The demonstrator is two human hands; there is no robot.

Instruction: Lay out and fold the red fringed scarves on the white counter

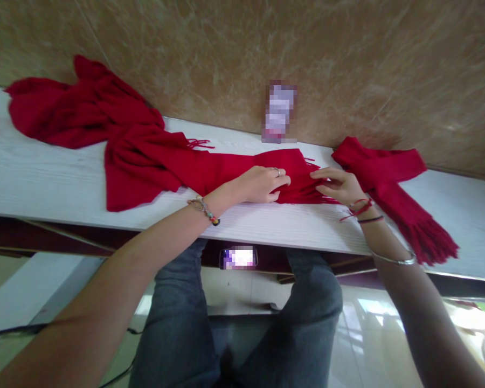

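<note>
A red scarf [234,164] lies along the white tabletop, its right end showing a fringe by my right hand. My left hand [262,185] rests on this scarf with bent fingers closed against the cloth; a ring and a beaded bracelet show on it. Just beyond the scarf's right end, my right hand [341,186] reaches to the fringe, thumb and forefinger apart at the threads. To its right lies a folded red scarf [388,175] with its fringe toward the front edge. More red cloth [73,110] is bunched at the left.
The narrow white table [44,178] runs against a brown marbled wall [178,64]. A blurred-out phone-like item [280,110] leans at the wall. Another blurred lit screen [238,257] shows below the front edge, between my knees. A black cable [16,330] hangs at the lower left.
</note>
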